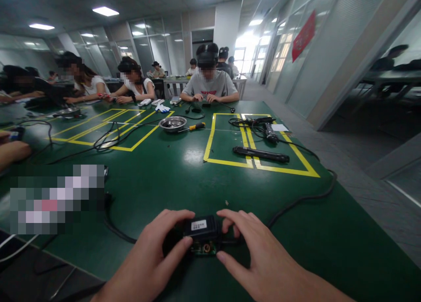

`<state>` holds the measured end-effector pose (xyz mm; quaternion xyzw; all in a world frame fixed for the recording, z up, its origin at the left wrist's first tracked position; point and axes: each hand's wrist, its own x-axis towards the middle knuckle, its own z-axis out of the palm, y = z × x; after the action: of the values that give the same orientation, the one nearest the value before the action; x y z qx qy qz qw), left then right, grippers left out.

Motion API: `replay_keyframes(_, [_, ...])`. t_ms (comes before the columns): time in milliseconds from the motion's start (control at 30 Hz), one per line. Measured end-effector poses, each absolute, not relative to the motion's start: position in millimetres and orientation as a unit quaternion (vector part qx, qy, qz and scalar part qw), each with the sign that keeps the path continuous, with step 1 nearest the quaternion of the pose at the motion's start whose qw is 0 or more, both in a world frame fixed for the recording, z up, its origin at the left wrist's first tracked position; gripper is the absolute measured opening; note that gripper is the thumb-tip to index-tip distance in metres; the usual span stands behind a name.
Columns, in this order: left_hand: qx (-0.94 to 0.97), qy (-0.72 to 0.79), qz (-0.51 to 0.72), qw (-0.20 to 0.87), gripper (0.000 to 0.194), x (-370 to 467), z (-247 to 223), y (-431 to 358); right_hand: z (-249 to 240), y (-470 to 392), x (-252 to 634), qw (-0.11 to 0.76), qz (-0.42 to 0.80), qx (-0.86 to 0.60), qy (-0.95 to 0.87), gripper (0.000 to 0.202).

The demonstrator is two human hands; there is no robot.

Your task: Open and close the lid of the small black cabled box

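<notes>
Close in front of me on the green table lies a small black electronic box, like a power adapter, with a white label on top. Its near side is uncovered, baring a green circuit board with a copper-coloured coil. My left hand pinches the left end, thumb at the near corner and index finger at the far one. Around the right end curl the fingers of my right hand, its thumb by the board's near corner. A black cable leaves the box toward my right hand.
Ahead stand a metal bowl and a yellow-black screwdriver. A black rod and tangled cables lie within yellow tape at right. A blurred-out object is at left. A person works opposite; another person's hand shows at left.
</notes>
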<state>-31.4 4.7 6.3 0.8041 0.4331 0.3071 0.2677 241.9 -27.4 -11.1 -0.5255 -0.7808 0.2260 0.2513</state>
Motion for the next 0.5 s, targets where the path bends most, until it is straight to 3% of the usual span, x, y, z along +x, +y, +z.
replay_keyframes(200, [0.801,0.463,0.301,0.232,0.024,-23.8,-5.7,15.7,-12.1,-25.3,242.1,0.254,0.22,-0.485,-0.808,0.019])
replay_keyframes(500, [0.842,0.407,0.337,0.113,0.024,-35.7,-4.6,1.9,-18.1,-22.3,243.1,0.289,0.204,-0.456,-0.817,0.027])
